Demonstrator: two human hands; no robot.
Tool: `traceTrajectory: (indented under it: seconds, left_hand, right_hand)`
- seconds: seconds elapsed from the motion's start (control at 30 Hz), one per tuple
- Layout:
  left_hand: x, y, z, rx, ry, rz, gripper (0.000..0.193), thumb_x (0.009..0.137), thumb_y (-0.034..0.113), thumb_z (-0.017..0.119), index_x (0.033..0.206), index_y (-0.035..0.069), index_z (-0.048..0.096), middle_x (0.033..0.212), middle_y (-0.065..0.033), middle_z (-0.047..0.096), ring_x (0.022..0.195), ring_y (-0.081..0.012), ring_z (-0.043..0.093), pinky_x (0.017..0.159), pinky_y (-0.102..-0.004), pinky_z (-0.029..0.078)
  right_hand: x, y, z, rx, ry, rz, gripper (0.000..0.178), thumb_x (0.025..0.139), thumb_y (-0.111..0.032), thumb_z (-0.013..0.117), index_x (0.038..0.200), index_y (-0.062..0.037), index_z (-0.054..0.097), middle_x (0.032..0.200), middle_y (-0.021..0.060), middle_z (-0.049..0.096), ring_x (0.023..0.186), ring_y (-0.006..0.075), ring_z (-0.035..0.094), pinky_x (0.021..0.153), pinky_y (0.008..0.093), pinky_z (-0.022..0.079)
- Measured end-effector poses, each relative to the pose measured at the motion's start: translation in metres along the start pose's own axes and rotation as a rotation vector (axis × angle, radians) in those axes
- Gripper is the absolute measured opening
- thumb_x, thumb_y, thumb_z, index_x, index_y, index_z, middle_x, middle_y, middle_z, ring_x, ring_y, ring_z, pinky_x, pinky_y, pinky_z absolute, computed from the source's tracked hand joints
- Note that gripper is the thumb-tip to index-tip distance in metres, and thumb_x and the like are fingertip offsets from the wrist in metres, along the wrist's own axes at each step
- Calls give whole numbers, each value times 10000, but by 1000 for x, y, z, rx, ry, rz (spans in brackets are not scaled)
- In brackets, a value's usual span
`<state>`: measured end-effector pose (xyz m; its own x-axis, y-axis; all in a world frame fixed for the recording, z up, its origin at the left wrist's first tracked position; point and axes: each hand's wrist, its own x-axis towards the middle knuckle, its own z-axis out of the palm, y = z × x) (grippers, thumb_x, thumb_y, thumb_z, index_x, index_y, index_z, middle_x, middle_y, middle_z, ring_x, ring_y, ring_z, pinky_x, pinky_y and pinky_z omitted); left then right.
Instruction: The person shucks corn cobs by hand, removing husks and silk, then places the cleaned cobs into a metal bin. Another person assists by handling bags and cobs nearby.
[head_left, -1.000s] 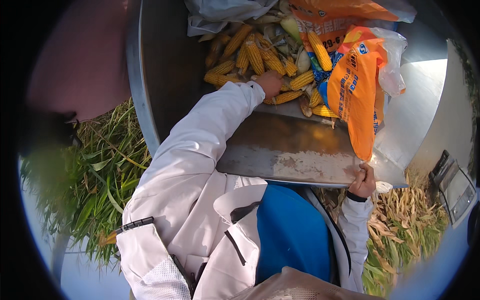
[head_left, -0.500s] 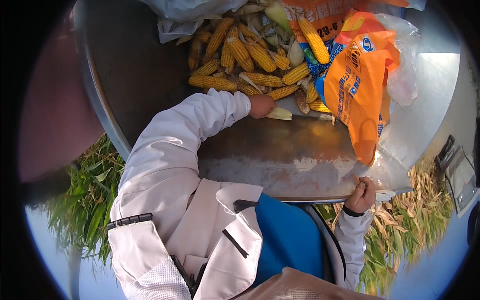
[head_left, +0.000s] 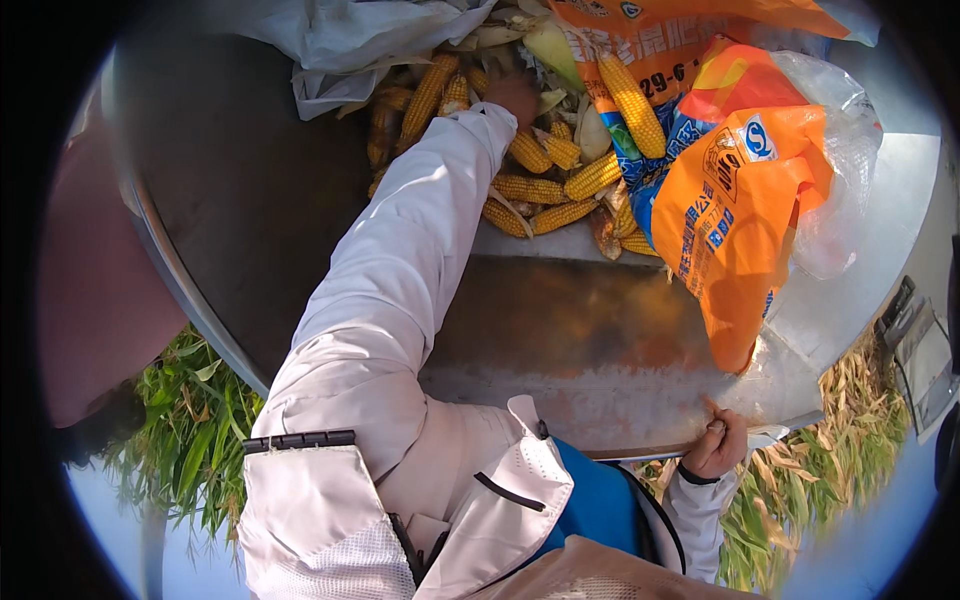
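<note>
My left hand (head_left: 514, 97) reaches far into the heap of yellow corn cobs (head_left: 597, 176), near its back. The hand lies in shadow, and its fingers are hidden among cobs and pale husks (head_left: 552, 42). My right hand (head_left: 718, 446) is closed at the near edge of the metal bed (head_left: 560, 400). A thin brownish tip pokes up from the fist; what it belongs to is unclear. One bare cob (head_left: 632, 104) lies apart, up on the orange printed sack (head_left: 745, 200), to the right of the heap.
A whitish plastic sheet (head_left: 350, 50) hangs over the back left of the heap. Clear plastic (head_left: 845, 180) shows beside the sack. Green leaves (head_left: 190, 420) and dry stalks (head_left: 810, 470) stand beyond the bed's edge. A dark-edged object (head_left: 920, 350) sits at far right.
My left arm has stretched forward from the heap's near edge to its back. The pale husk formerly beside that hand is gone from there. My right hand stays at the edge.
</note>
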<state>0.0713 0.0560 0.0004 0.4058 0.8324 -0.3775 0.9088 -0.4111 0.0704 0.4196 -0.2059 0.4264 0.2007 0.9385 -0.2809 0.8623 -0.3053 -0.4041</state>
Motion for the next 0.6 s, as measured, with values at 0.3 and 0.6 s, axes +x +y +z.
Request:
traceTrajectory:
  seconds: [0.3,0.6]
  left_hand:
    - [-34,-2,-20,-857,-17,-160,266,987,241,499,977,-8,592,853,-245,637,816,-436,629,750,-525,485]
    - [-96,-41,-166,-1869,329,-237,231,1009,225,450,936,57,590,728,25,507,643,-99,468,603,-271,398]
  right_hand:
    - [-8,7,1,28,-3,8,239,808,-43,440,914,55,630,734,150,604,581,228,477,570,326,408]
    - [-9,9,5,125,62,-47,223,837,-45,438,911,66,616,732,125,568,605,196,464,579,300,395]
